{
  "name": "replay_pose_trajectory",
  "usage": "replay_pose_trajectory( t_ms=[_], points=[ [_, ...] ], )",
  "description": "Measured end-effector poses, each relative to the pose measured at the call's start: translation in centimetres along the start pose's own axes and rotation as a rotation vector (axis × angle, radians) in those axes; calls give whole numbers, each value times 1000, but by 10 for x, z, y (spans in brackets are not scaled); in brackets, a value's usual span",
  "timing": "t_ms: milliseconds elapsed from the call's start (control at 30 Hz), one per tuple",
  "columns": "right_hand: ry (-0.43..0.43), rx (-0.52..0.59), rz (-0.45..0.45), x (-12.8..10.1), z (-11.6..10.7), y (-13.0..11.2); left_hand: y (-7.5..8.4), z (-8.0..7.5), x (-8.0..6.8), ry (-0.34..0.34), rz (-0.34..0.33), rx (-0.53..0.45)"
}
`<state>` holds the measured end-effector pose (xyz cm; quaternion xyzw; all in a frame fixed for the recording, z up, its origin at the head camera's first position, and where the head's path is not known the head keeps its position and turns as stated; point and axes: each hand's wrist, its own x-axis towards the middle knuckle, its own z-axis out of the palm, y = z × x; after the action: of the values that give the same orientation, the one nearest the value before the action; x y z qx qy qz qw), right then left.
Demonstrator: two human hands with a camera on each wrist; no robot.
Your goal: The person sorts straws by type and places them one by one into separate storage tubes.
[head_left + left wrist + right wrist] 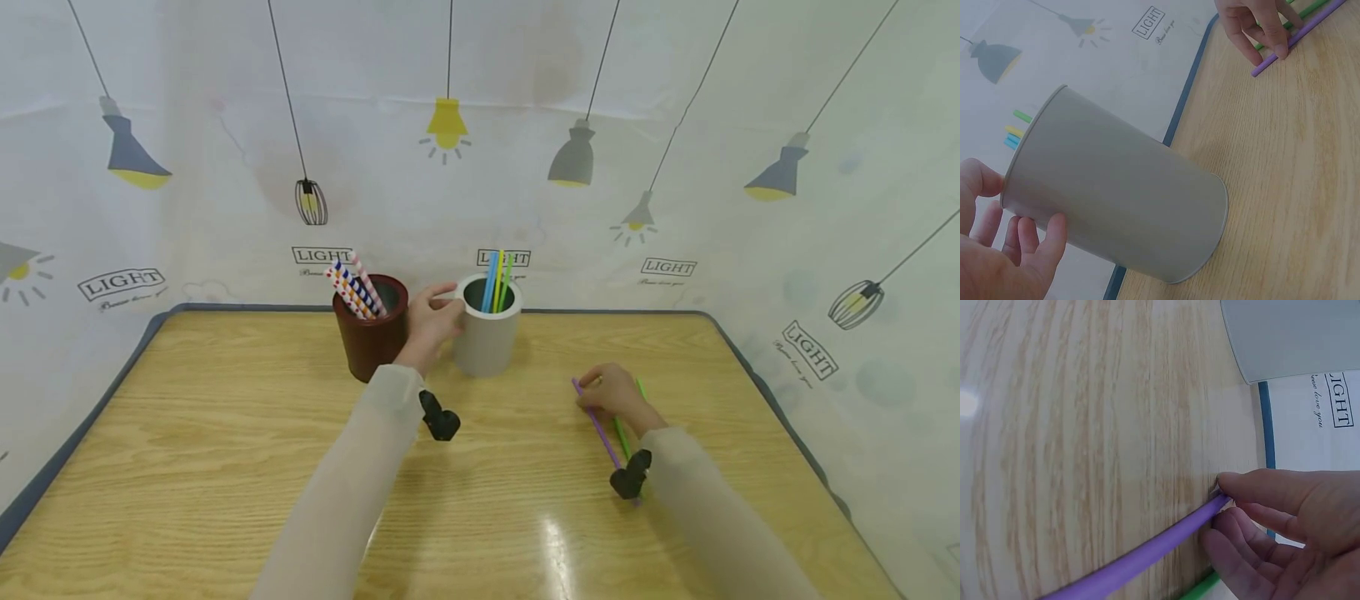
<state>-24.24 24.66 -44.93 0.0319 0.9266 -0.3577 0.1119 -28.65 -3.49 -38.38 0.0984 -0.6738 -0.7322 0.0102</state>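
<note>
My left hand touches the left side of a white cylindrical cup near its rim, thumb and fingers spread against the outside. Blue, yellow and green straws stand in this cup. Over on the right, my right hand pinches a purple straw near its far end, with the straw lying along the tabletop. A green straw lies beside it, partly hidden under the hand. In the right wrist view, the fingertips close around the tip of the purple straw.
Left of my left hand stands a dark red cup holding several patterned straws. Both cups stand near the back edge of the wooden table. A white cloth printed with lamps hangs behind the table and along its sides.
</note>
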Motion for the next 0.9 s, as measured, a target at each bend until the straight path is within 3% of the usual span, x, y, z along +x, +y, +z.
replay_pose_trajectory(
  t_ms=[267, 733, 900],
  points=[
    [-8, 59, -17, -1, 5, -2, 1, -1, -1, 2, 6, 22],
    [5, -47, -76, -3, -3, -7, 2, -1, -1, -7, -7, 25],
    [-12, 26, -35, -2, -8, -12, 1, -1, 0, -11, -3, 24]
  ],
)
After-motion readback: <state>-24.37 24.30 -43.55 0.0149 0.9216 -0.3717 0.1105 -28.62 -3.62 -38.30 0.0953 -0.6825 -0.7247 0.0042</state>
